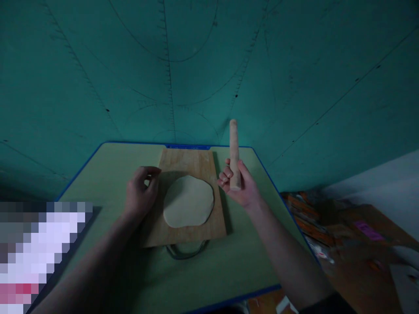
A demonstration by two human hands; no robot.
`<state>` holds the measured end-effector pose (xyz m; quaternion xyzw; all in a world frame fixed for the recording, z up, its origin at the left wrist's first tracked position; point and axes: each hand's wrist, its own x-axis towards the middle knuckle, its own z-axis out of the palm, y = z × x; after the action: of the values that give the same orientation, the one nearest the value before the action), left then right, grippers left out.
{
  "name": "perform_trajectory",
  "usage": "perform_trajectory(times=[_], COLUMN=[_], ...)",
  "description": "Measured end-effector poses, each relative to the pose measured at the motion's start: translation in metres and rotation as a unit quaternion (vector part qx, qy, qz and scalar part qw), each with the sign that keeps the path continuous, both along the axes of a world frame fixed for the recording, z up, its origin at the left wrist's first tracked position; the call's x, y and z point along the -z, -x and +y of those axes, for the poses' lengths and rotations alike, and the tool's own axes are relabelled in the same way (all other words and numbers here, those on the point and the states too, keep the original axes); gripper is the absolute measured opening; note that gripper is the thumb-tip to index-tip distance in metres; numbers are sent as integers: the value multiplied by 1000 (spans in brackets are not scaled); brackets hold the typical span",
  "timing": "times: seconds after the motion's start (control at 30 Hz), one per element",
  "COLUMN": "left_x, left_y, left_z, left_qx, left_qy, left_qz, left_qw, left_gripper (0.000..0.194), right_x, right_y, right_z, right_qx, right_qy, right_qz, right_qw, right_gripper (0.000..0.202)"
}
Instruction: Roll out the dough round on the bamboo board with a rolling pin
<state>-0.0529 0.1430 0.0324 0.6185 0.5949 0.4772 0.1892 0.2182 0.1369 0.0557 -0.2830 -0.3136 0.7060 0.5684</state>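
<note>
Right of centre, the right hand (248, 192) grips the stiff-looking pin (234, 144) low; the left hand (140, 198) curls loosely, empty. Mid-frame dough (189, 202) looks soft, best held from underneath.

A pale rolling pin (234, 146) is in the right hand (247, 188) — the flat, roundish dough (189, 202) on a board (188, 160).

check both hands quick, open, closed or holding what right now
Left hand: partly open, loosely curled, nothing visible in it.
Right hand: closed, holding a pale, cylindrical wooden rolling pin near its lower end.
</note>
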Motion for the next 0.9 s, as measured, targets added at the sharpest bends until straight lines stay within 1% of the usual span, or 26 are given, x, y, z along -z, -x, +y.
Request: perform_trajectory(times=[0.07,0.1,0.13,0.17,0.2,0.23,0.27,0.33,0.4,0.5,0.57,0.67,0.77,0.83,0.9], left_x=[-14,-23,-31,-39,-46,-51,-54,-55,-50,-42,-39,-37,-36,-36,-36], left_y=[-14,-24,-36,-50,-64,-78,-91,-114,-130,-145,-152,-159,-161,-160,-161], left_z=[-16,-26,-36,-45,-53,-60,-64,-66,-63,-57,-54,-53,-54,-53,-53], left_qx=[40,56,91,143,211,272,318,336,330,334,331,326,350,362,350], left_qy=[-5,9,36,68,111,157,189,230,263,308,326,320,285,280,281], left_qz=[18,12,9,25,56,89,108,109,74,-30,-106,-171,-178,-168,-183], left_qw=[999,998,995,987,969,945,923,907,903,890,879,873,874,873,875], left_gripper=[24,27,30,31,32,33,35,39,44,48,45,38,34,31,15], right_x=[-3,-5,-7,-9,-11,-14,-16,-21,-24,-27,-28,-30,-36,-43,-51], right_y=[0,0,-1,-2,-3,-4,-4,-6,-7,-6,-5,-6,-17,-30,-40], right_z=[-1,-1,-1,-1,-2,-2,-3,-5,-7,-12,-14,-16,-15,-14,-16], right_qx=[13,22,31,40,50,58,64,66,60,59,61,56,63,97,161], right_qy=[7,11,15,18,21,23,25,25,20,16,13,7,-6,-32,-67], right_qz=[34,49,60,70,79,88,96,105,104,102,105,106,91,74,55], right_qw=[999,999,998,997,995,994,993,992,993,993,992,993,994,992,983], right_gripper=[21,20,18,17,16,15,14,14,15,15,15,15,14,15,15])
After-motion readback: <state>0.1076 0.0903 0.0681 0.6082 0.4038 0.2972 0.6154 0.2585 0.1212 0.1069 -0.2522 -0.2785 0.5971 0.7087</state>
